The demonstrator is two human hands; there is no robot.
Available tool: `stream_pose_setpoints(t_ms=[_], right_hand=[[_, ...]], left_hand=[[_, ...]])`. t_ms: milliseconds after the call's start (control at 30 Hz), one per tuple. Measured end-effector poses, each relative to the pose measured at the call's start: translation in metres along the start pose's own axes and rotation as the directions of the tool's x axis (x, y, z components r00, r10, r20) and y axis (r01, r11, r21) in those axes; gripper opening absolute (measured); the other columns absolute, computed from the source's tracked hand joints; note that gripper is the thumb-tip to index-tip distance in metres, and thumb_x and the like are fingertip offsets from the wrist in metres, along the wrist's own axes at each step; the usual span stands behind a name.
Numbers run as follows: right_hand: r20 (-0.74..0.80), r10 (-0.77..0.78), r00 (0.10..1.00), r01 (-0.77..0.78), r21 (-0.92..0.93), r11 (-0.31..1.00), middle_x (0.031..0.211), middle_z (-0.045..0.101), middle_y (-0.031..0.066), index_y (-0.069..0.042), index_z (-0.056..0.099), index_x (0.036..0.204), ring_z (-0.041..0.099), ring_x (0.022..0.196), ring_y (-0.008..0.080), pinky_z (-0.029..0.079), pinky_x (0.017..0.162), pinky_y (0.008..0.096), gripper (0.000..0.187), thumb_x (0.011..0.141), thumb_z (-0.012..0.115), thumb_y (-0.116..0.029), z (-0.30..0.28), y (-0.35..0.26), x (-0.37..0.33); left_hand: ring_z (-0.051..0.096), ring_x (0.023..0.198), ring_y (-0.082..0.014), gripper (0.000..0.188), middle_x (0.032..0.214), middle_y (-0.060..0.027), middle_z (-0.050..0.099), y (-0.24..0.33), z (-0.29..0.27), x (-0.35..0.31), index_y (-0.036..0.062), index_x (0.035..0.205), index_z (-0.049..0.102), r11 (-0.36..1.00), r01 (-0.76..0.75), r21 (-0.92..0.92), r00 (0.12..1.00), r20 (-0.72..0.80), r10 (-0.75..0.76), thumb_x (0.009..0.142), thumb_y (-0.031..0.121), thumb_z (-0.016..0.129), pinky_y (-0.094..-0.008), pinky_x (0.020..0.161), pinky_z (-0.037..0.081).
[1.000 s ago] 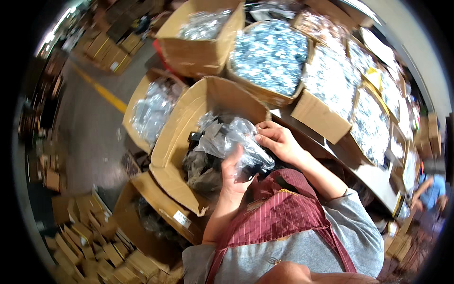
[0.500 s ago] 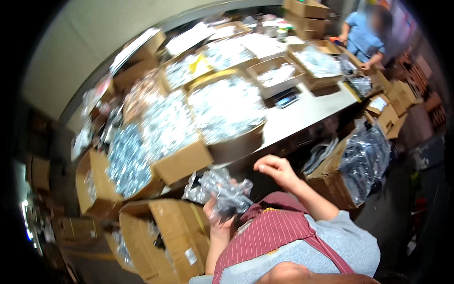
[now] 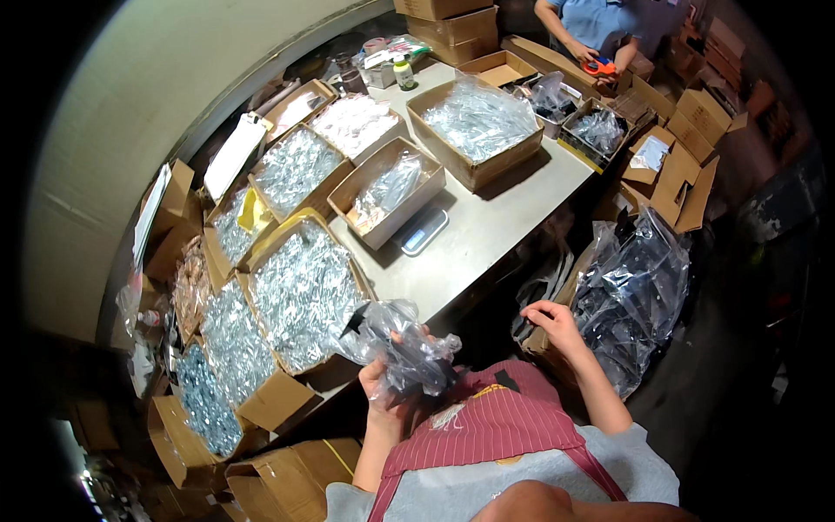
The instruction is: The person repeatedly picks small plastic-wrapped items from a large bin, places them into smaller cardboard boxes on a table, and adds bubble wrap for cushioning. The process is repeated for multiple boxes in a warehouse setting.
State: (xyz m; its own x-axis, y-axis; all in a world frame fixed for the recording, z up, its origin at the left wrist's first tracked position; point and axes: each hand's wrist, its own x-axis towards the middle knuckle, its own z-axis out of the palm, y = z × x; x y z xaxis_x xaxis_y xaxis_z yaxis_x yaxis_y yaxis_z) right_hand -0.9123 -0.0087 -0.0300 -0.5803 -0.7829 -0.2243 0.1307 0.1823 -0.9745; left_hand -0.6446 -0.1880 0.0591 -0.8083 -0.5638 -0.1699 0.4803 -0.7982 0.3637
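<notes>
My left hand [image 3: 380,383] grips a crumpled bunch of clear plastic bags [image 3: 407,344] with dark pieces in it, held in front of my striped apron. The bunch hides most of that hand's fingers. Off to the right, my right hand [image 3: 559,329] hovers with loosely bent fingers and a small gap at the thumb; nothing shows in it. Nearest to it is a cardboard box [image 3: 548,352] with a large clear bag [image 3: 639,296] of dark items. Left of the bunch, on the table [image 3: 496,248], stands a carton of small silvery packets [image 3: 304,291].
Several more boxes of clear packets line the table, among them a small carton [image 3: 387,230] beside a pocket scale [image 3: 424,233]. A green-labelled bottle [image 3: 404,73] stands farther back. At the far right a person in blue [image 3: 600,26] holds an orange tool [image 3: 598,66]. Open cartons [image 3: 291,474] stand lower left.
The view has swung right, so the table and boxes sit further left. My right hand has moved right, to the box with the large bag. My left hand keeps its hold on the bags.
</notes>
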Motion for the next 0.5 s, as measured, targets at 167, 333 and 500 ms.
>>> stream_pose_setpoints(t_ms=[167, 333, 500], right_hand=[[0.044, -0.022, 0.999, 0.024, -0.055, 0.998, 0.09, 0.068, 0.0017, 0.0, 0.07, 0.1, 0.061, 0.084, 0.009, 0.049, 0.078, 0.025, 0.017, 0.093, 0.061, -0.013, 0.032, -0.003, 0.041], [0.106, 0.045, 0.993, -0.033, -0.114, 0.993, 0.088, 0.069, 0.0023, 0.001, 0.07, 0.1, 0.062, 0.081, 0.0104, 0.05, 0.076, 0.0258, 0.018, 0.093, 0.06, -0.013, 0.039, -0.003, 0.077], [0.064, 0.082, 0.995, -0.078, -0.057, 0.995, 0.082, 0.07, 0.0049, 0.001, 0.071, 0.097, 0.064, 0.078, 0.0129, 0.051, 0.072, 0.0266, 0.02, 0.091, 0.06, -0.014, 0.035, -0.006, 0.132]], left_hand=[[0.05, 0.125, -0.0383, 0.064, 0.136, -0.0245, 0.049, 0.064, 0.002, 0.055, 0.0068, 0.13, 0.055, 0.987, -0.137, 0.088, 0.991, 0.018, 0.136, 0.076, 0.035, 0.073, -0.0577, 0.106, 0.039], [0.048, 0.127, -0.0369, 0.04, 0.139, -0.0185, 0.049, 0.128, 0.015, 0.112, 0.0118, 0.126, 0.061, 0.972, -0.178, -0.151, 0.983, 0.015, 0.182, 0.091, 0.032, 0.059, -0.0608, 0.109, 0.033], [0.045, 0.129, -0.0375, 0.041, 0.143, -0.0162, 0.048, 0.166, 0.004, 0.15, 0.0123, 0.126, 0.062, 0.971, -0.178, -0.157, 0.984, -0.029, 0.176, 0.093, 0.036, 0.056, -0.058, 0.112, 0.029]])
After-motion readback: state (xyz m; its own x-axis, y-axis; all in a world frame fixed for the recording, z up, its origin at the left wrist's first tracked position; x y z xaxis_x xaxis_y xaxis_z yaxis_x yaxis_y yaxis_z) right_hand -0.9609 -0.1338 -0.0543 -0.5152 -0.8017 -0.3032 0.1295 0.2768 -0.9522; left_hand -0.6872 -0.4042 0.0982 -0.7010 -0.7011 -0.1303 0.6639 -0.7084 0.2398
